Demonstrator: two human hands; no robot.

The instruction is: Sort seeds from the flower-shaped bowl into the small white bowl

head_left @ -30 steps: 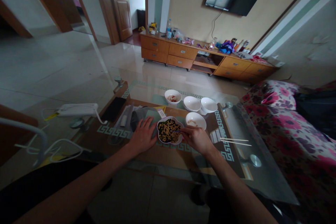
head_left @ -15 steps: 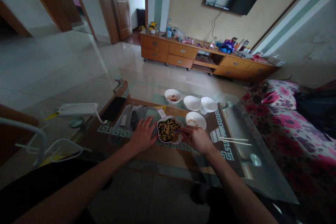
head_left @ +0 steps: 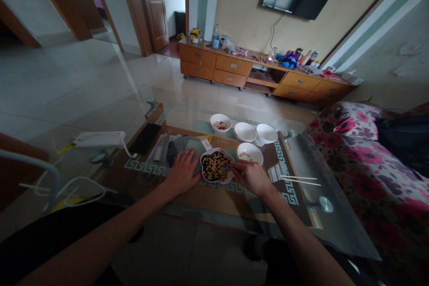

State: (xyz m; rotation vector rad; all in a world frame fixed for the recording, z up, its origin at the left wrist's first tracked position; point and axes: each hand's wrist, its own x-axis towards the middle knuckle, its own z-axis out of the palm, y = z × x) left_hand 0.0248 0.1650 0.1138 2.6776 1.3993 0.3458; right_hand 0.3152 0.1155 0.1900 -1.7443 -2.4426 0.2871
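Note:
A white flower-shaped bowl (head_left: 201,166) sits on the table, filled with a mix of yellow and dark beans (head_left: 214,166). My right hand (head_left: 250,177) rests at its right side, pinching a thin blue-tipped pick (head_left: 226,167) whose tip reaches over the beans. My left hand (head_left: 182,173) lies flat on the table with its fingers apart, the fingertips close to the bowl's left rim. That hand holds nothing. A small white bowl (head_left: 250,153) with a little residue stands just beyond my right hand.
Three more white bowls (head_left: 245,132) stand further along the glass table (head_left: 321,196), one holding reddish food. A grey cloth (head_left: 177,149), a phone (head_left: 145,138), a white power strip (head_left: 98,140) and chopsticks (head_left: 300,180) lie nearby. A floral sofa (head_left: 348,161) runs along the right.
The view has levelled slightly. Both hands stay at the bowl in about the same place.

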